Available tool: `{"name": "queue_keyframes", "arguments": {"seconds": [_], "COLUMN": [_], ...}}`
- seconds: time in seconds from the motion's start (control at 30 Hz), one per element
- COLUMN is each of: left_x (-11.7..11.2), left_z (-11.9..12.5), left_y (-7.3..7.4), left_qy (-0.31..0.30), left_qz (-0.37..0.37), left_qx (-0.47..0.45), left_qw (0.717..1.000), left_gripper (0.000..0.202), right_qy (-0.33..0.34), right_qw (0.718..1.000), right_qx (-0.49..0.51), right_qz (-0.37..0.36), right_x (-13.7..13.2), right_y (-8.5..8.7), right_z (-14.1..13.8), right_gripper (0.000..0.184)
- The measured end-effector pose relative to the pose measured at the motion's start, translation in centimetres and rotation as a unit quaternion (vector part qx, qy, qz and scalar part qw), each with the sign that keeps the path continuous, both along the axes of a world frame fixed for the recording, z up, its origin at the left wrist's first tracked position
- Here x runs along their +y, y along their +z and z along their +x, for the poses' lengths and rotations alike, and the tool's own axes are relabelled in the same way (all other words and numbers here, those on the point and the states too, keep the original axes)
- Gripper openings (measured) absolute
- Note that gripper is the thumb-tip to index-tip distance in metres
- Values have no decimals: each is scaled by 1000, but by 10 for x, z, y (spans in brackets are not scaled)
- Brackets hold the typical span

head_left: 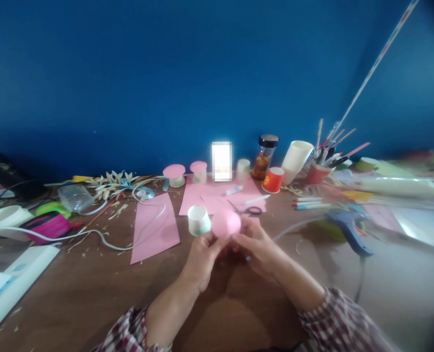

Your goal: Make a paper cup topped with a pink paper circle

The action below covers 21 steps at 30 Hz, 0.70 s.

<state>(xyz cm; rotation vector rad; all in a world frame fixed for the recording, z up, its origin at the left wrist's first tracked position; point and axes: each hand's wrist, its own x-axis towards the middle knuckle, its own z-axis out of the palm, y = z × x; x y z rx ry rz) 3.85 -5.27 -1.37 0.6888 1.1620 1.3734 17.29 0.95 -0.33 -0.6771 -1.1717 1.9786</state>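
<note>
My left hand (202,256) and my right hand (255,247) meet over the brown table and together pinch a round pink paper disc (226,223) by its lower edge. Both sets of fingers are closed on it. A small white paper cup (198,220) stands upright on the table just left of the disc, close to my left fingertips. Behind my hands lie pink paper sheets (154,227), black-handled scissors (251,210) and a glue tube (233,190).
Two pink-topped cups (174,175) stand at the back beside a glass jar (265,156), a red cup (273,179) and a pen holder (317,171). A blue glue gun (349,227) lies to the right with markers (308,203). Ribbon, dried flowers and a white tray (14,278) crowd the left.
</note>
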Motion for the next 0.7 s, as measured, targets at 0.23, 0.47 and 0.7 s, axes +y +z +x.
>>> {"name": "queue_keyframes", "arguments": {"seconds": [0.23,0.47,0.7], "left_x": [0,2,2], "left_z": [-4,-3,-3], "left_y": [-1,3,-3], "left_qy": [1,1,-10], "left_qz": [11,41,36], "left_qx": [61,64,80], "left_qw": [998,997,996], "left_gripper": [34,29,31], "right_qy": [-21,-4,-14], "right_qw": [1000,998,999], "right_qx": [-4,-16,4], "right_qz": [16,58,35], "right_x": [1,1,-1], "right_y": [-4,0,3], "right_z": [0,2,3], "right_gripper": [35,32,32]}}
